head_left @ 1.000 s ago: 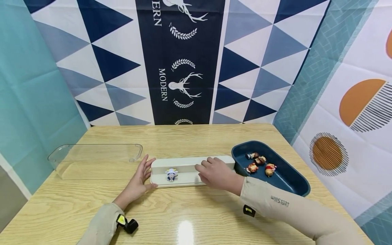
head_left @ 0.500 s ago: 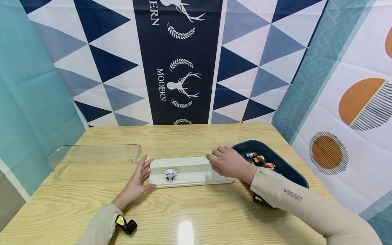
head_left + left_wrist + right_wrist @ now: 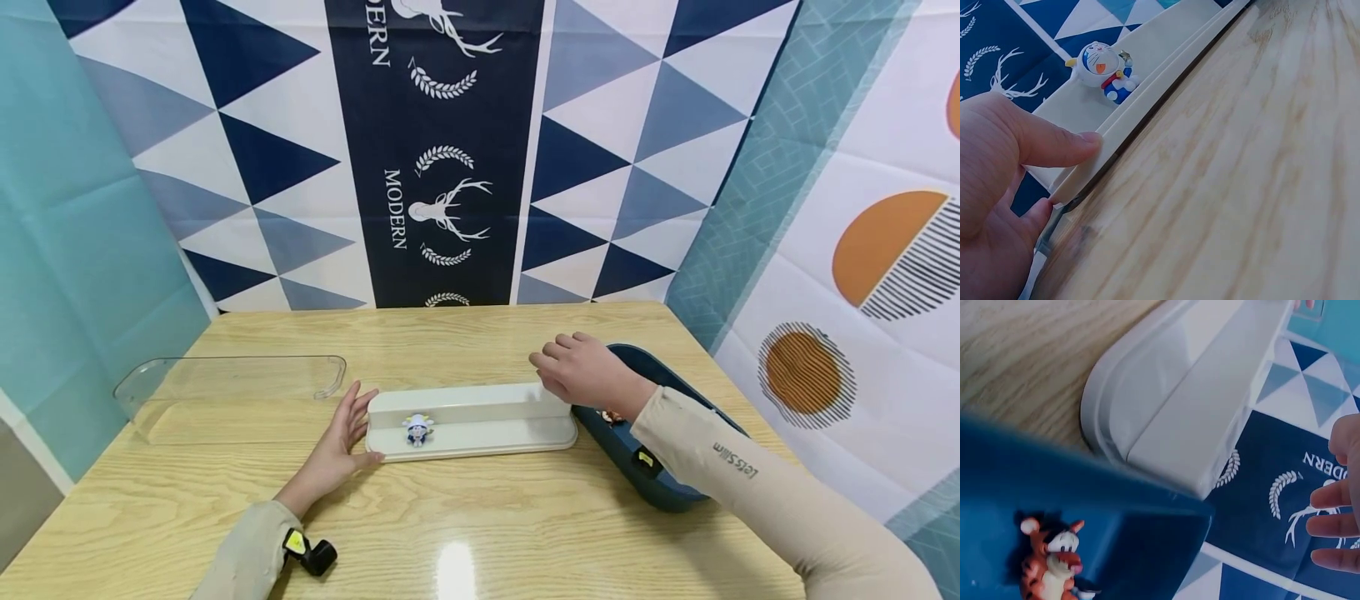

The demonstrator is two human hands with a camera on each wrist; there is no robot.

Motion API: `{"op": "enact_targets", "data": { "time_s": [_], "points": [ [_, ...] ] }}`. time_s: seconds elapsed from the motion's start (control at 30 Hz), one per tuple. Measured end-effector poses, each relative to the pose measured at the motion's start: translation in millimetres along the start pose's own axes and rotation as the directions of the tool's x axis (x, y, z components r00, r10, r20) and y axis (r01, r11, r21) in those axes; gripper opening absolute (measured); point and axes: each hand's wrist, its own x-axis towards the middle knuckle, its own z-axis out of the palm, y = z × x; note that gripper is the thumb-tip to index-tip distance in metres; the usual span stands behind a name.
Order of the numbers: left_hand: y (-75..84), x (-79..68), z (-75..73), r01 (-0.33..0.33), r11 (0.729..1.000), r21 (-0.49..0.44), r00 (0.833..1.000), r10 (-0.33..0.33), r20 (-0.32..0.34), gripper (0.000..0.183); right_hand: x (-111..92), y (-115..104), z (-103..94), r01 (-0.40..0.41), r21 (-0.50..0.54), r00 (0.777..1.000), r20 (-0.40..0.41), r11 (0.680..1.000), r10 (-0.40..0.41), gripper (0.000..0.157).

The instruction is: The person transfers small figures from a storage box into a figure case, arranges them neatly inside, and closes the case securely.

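A long white stepped display base (image 3: 480,435) lies on the table. My left hand (image 3: 337,454) grips its left end, the thumb (image 3: 1079,147) on the front rim and the other fingers around the side. A small blue-and-white cat figurine (image 3: 417,429) with yellow horns stands on the lower step near that hand. My right hand (image 3: 588,371) is raised over the base's right end and the blue basin (image 3: 637,475), its fingers (image 3: 1332,525) relaxed with nothing between them. In the right wrist view, an orange tiger figurine (image 3: 1050,559) lies inside the basin; my arm hides most of its contents.
A clear plastic cover (image 3: 232,400) stands on the wooden table (image 3: 465,517) left of the base. The basin sits against the base's right end. Patterned cloths (image 3: 600,167) hang behind and at both sides.
My right hand has lifted off the base's upper step and moved right, over the basin, which my arm now partly covers. The left hand keeps its grip; the horned figurine stays in place.
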Motion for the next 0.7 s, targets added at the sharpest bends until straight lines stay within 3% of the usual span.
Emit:
{"op": "enact_targets", "data": {
  "time_s": [0.3, 0.7],
  "points": [
    [-1.2, -0.7, -1.0, -0.001, 1.0, -0.017, 1.0, 0.001, 0.0, 0.115, -13.3, 18.7, -0.7, -0.019, 0.0, 0.999, 0.025, 1.0, 0.019, 0.02],
    [-1.1, 0.1, -2.3, 0.0, 1.0, -0.018, 1.0, 0.0, 0.008, 0.115, -44.3, 38.4, 9.4, -0.03, 0.002, 0.992, 0.126, 1.0, 0.029, 0.022]
  ]
}}
